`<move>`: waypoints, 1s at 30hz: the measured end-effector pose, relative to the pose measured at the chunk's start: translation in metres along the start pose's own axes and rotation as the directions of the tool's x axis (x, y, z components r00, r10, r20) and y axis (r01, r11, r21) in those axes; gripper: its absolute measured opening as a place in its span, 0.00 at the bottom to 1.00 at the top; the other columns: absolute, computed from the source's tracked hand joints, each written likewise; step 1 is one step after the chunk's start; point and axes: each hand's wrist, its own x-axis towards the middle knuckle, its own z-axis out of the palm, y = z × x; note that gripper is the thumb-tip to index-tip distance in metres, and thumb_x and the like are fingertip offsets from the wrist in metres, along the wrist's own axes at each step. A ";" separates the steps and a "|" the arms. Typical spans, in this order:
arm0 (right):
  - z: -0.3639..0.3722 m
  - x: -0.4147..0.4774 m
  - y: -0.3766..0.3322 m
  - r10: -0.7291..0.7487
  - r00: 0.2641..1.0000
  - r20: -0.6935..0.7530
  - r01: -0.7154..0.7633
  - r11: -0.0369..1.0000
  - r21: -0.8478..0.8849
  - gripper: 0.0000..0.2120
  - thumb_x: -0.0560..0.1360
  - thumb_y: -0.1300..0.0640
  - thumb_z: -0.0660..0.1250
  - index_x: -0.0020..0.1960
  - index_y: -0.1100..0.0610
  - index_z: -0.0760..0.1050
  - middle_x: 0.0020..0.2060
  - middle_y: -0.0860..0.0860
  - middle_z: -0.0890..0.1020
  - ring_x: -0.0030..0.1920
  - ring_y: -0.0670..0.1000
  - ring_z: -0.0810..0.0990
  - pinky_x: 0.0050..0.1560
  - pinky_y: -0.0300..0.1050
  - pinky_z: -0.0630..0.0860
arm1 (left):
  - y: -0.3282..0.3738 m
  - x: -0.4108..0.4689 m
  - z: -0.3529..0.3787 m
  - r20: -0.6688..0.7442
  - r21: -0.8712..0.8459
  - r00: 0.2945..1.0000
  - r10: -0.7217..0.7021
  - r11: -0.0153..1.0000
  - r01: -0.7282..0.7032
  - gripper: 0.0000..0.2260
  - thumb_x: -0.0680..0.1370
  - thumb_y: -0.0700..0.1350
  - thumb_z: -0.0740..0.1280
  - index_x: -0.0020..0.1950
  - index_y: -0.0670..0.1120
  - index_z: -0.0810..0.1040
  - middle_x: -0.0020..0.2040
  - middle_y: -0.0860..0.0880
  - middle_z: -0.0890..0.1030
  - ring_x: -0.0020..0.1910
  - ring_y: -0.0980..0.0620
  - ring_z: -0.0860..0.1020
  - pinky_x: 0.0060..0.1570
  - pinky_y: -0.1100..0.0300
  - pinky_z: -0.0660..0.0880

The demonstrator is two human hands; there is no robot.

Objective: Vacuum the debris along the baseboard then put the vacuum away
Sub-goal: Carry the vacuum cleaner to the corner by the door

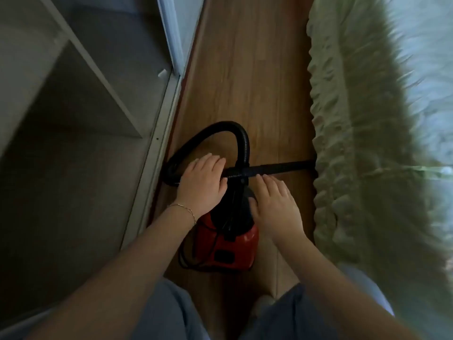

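Small red vacuum (226, 244) sits on the wood floor (257, 94) between the white baseboard (157, 153) and the bed (362, 143). Both hands are flat and open, left hand (202, 184) on the black hose (220, 133), right hand (275, 204) on top of the body. Can't spot debris, so probably packing-up time; stowing's left.

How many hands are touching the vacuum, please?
2. The left hand rests on the hose where it meets the wand; the right hand lies on the vacuum top, fingertips at the wand.
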 end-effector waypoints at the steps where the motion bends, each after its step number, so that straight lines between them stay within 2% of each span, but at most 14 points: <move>1: 0.015 0.002 0.002 0.000 1.000 0.019 0.000 1.000 0.019 0.25 0.79 0.48 0.57 0.70 0.62 0.69 0.66 0.58 0.76 0.68 0.58 0.72 0.69 0.54 0.66 | -0.003 0.002 0.018 0.007 -0.012 1.000 0.002 1.000 -0.002 0.21 0.79 0.49 0.61 0.70 0.41 0.69 0.67 0.43 0.73 0.70 0.45 0.68 0.70 0.49 0.65; 7: 0.078 0.009 0.007 0.055 0.995 0.082 -0.063 0.993 0.101 0.23 0.80 0.47 0.59 0.69 0.60 0.69 0.60 0.57 0.78 0.60 0.57 0.74 0.60 0.49 0.72 | -0.018 0.017 0.087 -0.038 -0.002 0.999 0.027 1.000 -0.027 0.20 0.78 0.50 0.61 0.68 0.43 0.71 0.64 0.44 0.75 0.63 0.45 0.73 0.63 0.50 0.68; 9: 0.081 0.015 0.001 0.108 0.984 0.140 -0.135 0.971 0.197 0.23 0.80 0.45 0.57 0.67 0.60 0.68 0.58 0.56 0.78 0.58 0.56 0.74 0.58 0.47 0.72 | -0.020 0.019 0.091 -0.066 0.033 0.998 0.003 0.999 -0.001 0.20 0.78 0.53 0.60 0.68 0.46 0.70 0.62 0.46 0.76 0.59 0.45 0.74 0.58 0.49 0.70; 11: 0.079 0.022 -0.008 0.181 0.952 0.248 -0.255 0.915 0.313 0.26 0.79 0.41 0.57 0.66 0.60 0.67 0.56 0.56 0.78 0.55 0.55 0.77 0.53 0.47 0.74 | -0.019 0.021 0.089 -0.037 0.058 0.999 -0.034 0.998 0.036 0.23 0.78 0.57 0.58 0.71 0.50 0.67 0.60 0.46 0.74 0.58 0.44 0.73 0.54 0.49 0.70; 13: 0.075 0.028 -0.017 0.273 0.890 0.365 -0.412 0.823 0.392 0.31 0.76 0.36 0.58 0.67 0.60 0.65 0.55 0.56 0.79 0.52 0.56 0.79 0.48 0.49 0.78 | -0.018 0.024 0.086 0.034 0.093 0.998 -0.051 0.995 0.047 0.25 0.78 0.60 0.56 0.73 0.53 0.62 0.62 0.46 0.71 0.59 0.44 0.71 0.53 0.49 0.70; 15: 0.075 0.030 -0.021 0.345 0.801 0.489 -0.579 0.654 0.487 0.35 0.74 0.34 0.61 0.68 0.60 0.63 0.57 0.55 0.78 0.51 0.55 0.80 0.47 0.51 0.80 | -0.018 0.025 0.083 0.115 0.098 0.993 -0.041 0.995 0.030 0.26 0.78 0.60 0.56 0.74 0.54 0.59 0.63 0.46 0.69 0.59 0.44 0.70 0.52 0.50 0.70; 17: 0.077 0.032 -0.024 0.353 0.722 0.595 -0.685 0.483 0.545 0.37 0.72 0.35 0.65 0.69 0.60 0.63 0.59 0.55 0.77 0.51 0.53 0.79 0.46 0.48 0.80 | -0.019 0.026 0.081 0.170 0.045 0.984 -0.055 0.998 0.048 0.24 0.79 0.58 0.57 0.73 0.53 0.61 0.63 0.45 0.69 0.60 0.43 0.69 0.49 0.53 0.71; 20: 0.086 0.033 -0.029 0.306 0.716 0.628 -0.698 0.356 0.622 0.29 0.73 0.41 0.68 0.65 0.59 0.69 0.55 0.54 0.79 0.51 0.53 0.80 0.44 0.44 0.78 | -0.021 0.026 0.080 0.206 -0.051 0.975 -0.081 0.994 0.093 0.21 0.79 0.54 0.59 0.70 0.49 0.64 0.63 0.44 0.69 0.61 0.44 0.68 0.51 0.53 0.72; 22: 0.091 0.029 -0.031 0.269 0.733 0.625 -0.680 0.266 0.683 0.14 0.75 0.49 0.68 0.53 0.58 0.75 0.43 0.53 0.81 0.41 0.51 0.80 0.41 0.48 0.78 | -0.022 0.024 0.080 0.235 -0.077 0.968 -0.091 0.991 0.112 0.20 0.78 0.53 0.60 0.68 0.47 0.65 0.62 0.45 0.70 0.60 0.44 0.69 0.52 0.51 0.73; 24: 0.093 0.025 -0.031 0.255 0.729 0.636 -0.679 0.149 0.719 0.04 0.77 0.56 0.66 0.46 0.56 0.74 0.35 0.54 0.80 0.33 0.51 0.79 0.41 0.52 0.80 | -0.022 0.022 0.078 0.280 -0.186 0.953 -0.113 0.968 0.169 0.18 0.78 0.51 0.61 0.65 0.45 0.66 0.57 0.46 0.73 0.51 0.46 0.73 0.44 0.52 0.74; 26: 0.095 0.023 -0.032 0.248 0.727 0.640 -0.667 0.035 0.744 0.01 0.78 0.60 0.65 0.49 0.57 0.74 0.32 0.55 0.80 0.30 0.51 0.78 0.36 0.47 0.79 | -0.020 0.021 0.077 0.324 -0.300 0.936 -0.140 0.923 0.242 0.16 0.77 0.49 0.62 0.62 0.45 0.65 0.49 0.48 0.73 0.39 0.50 0.73 0.32 0.57 0.69; 27: 0.097 0.023 -0.032 0.246 0.730 0.637 -0.659 0.006 0.752 0.02 0.78 0.61 0.64 0.50 0.58 0.73 0.31 0.55 0.79 0.29 0.51 0.78 0.33 0.45 0.78 | -0.020 0.022 0.078 0.340 -0.334 0.927 -0.156 0.902 0.274 0.16 0.77 0.49 0.63 0.60 0.45 0.64 0.47 0.48 0.73 0.36 0.52 0.72 0.29 0.58 0.66; 30: 0.099 0.023 -0.034 0.229 0.714 0.662 -0.663 -0.082 0.744 0.03 0.78 0.59 0.64 0.50 0.59 0.73 0.27 0.54 0.76 0.25 0.50 0.75 0.28 0.43 0.74 | -0.018 0.020 0.079 0.412 -0.444 0.893 -0.182 0.816 0.372 0.19 0.77 0.56 0.63 0.62 0.48 0.63 0.48 0.49 0.76 0.38 0.51 0.76 0.31 0.59 0.68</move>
